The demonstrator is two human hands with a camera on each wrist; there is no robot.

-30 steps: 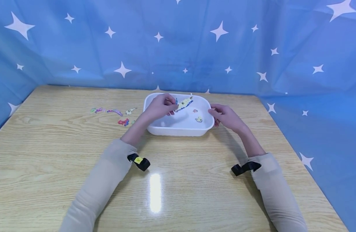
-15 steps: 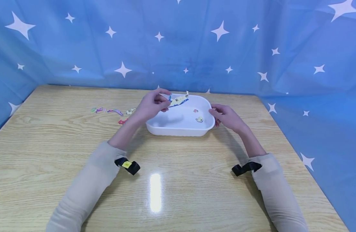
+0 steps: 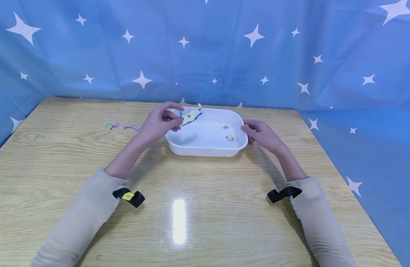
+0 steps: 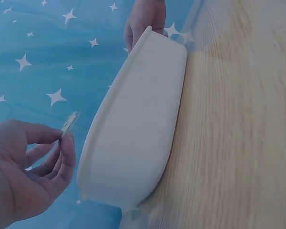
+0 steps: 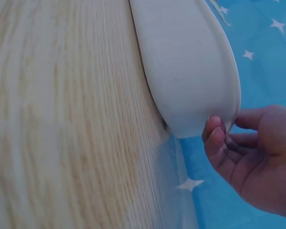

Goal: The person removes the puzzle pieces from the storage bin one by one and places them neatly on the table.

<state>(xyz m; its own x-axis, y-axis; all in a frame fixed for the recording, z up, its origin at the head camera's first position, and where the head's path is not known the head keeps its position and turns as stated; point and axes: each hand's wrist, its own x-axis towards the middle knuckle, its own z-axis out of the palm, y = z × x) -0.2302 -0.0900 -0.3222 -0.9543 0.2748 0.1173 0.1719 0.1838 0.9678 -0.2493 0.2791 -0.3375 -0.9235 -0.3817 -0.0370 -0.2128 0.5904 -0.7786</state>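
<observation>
My left hand [image 3: 159, 121] pinches a thin flat cutout piece [image 3: 191, 116], pale yellow with a blue edge, between thumb and fingers. It is over the left end of a white plastic tub [image 3: 208, 152]. In the left wrist view the same cutout sticks up from the fingertips, apart from the tub's rim. At the tub's right end my right hand [image 3: 261, 135] grips the rim, thumb on one side and fingers on the other, as the right wrist view also shows. Inside the tub lie a small reddish piece [image 3: 225, 127] and a small yellowish piece [image 3: 230, 137].
Left of the tub, a green piece [image 3: 107, 127], a small purple-pink piece [image 3: 115, 126] and a curved purple piece [image 3: 131, 127] lie on the wooden table [image 3: 218, 207]. My left forearm covers part of that area. A blue star-printed curtain [image 3: 205, 55] hangs behind the table.
The left hand has moved left with the cutout, from over the tub's middle to its left end. Its arm now hides the red and white table pieces. The right hand stays put.
</observation>
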